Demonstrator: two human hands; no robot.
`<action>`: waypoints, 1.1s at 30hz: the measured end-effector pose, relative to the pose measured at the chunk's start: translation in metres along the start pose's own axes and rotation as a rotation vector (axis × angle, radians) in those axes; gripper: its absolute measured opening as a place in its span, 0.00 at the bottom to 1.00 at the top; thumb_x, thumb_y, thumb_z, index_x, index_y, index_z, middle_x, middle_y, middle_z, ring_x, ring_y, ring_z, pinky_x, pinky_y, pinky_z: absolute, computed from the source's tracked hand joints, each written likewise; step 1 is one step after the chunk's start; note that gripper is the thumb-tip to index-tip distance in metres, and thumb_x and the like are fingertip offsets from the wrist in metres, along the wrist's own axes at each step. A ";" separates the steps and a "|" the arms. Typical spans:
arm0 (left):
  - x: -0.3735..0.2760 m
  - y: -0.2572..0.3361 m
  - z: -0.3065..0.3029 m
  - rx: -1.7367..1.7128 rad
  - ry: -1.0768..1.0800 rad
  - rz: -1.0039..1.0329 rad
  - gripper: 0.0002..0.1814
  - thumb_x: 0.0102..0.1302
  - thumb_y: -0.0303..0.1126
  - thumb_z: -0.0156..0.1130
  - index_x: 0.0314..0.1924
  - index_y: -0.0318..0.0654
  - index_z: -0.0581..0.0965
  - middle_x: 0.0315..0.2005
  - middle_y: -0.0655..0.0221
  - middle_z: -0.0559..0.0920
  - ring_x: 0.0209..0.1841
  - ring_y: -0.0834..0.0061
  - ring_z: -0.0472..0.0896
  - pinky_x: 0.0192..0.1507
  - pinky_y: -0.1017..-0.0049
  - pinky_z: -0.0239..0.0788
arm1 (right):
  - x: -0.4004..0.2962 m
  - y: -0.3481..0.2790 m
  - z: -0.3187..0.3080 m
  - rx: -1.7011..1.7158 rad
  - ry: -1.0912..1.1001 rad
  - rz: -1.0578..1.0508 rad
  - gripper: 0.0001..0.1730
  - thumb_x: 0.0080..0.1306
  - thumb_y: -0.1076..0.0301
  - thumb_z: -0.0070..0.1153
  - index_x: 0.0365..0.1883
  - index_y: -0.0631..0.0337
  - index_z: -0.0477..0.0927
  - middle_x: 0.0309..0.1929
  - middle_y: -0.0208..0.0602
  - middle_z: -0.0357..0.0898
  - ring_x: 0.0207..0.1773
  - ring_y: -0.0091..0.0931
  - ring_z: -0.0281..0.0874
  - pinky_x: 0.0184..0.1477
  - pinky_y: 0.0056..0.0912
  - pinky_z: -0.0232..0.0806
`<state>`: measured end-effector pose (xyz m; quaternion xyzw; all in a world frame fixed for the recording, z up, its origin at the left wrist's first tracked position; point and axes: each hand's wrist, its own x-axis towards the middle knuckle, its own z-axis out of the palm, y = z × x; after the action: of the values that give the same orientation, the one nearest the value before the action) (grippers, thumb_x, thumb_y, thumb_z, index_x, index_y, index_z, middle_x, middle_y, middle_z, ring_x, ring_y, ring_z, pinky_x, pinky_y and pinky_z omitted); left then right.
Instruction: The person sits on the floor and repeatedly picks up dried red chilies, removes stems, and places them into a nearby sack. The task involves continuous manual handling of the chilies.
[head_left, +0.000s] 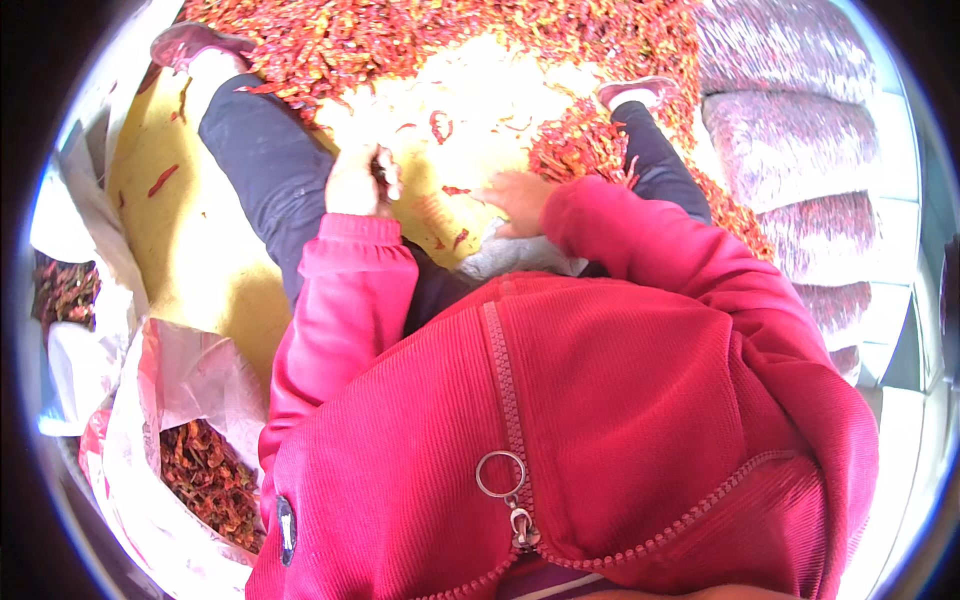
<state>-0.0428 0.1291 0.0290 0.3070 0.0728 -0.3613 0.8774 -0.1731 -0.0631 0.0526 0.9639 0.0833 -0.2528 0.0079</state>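
Observation:
My left hand (363, 181) is above the yellow floor covering (420, 161), its fingers curled. Something dark shows between them, but glare and blur hide whether it is an object or shadow. On the other side, my right hand (521, 201) is low with its fingers apart and nothing plainly held. A single dried red chili pepper (456, 190) lies just off its fingertips. Beyond this hand, by my right leg, rises a small heap of dried red chilies (577, 146). Below the palm is a crumpled light grey cloth (517, 255), partly hidden by my jacket.
A broad spread of dried chilies (450, 26) crosses the far side. Filled transparent bags (791, 150) line the right, along a tiled wall. At lower left, an open white sack (127, 472) holds darker chilies (206, 472). Another opened sack (112, 262) is behind it.

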 end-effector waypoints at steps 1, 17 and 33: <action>-0.002 -0.003 -0.001 0.027 -0.017 0.007 0.08 0.57 0.36 0.46 0.26 0.40 0.65 0.17 0.71 0.68 0.16 0.79 0.65 0.13 0.82 0.55 | 0.009 -0.014 0.004 -0.075 0.036 -0.013 0.34 0.42 0.58 0.56 0.49 0.57 0.63 0.48 0.46 0.62 0.51 0.43 0.58 0.48 0.43 0.57; 0.007 -0.006 0.002 0.094 0.017 -0.114 0.06 0.59 0.31 0.44 0.27 0.40 0.68 0.17 0.70 0.69 0.15 0.78 0.67 0.12 0.82 0.55 | 0.030 0.010 0.078 0.192 -0.026 -0.344 0.06 0.46 0.68 0.46 0.23 0.58 0.73 0.27 0.39 0.68 0.34 0.35 0.67 0.37 0.36 0.62; 0.017 -0.012 0.007 0.121 0.026 -0.185 0.05 0.58 0.28 0.44 0.27 0.41 0.68 0.18 0.73 0.68 0.15 0.83 0.65 0.12 0.85 0.54 | 0.178 0.096 -0.007 0.078 0.247 0.331 0.32 0.51 0.48 0.45 0.49 0.61 0.63 0.50 0.46 0.61 0.57 0.34 0.52 0.58 0.33 0.46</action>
<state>-0.0397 0.1083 0.0231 0.3561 0.0903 -0.4404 0.8192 -0.0009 -0.1292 -0.0313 0.9877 -0.0856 -0.1309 0.0015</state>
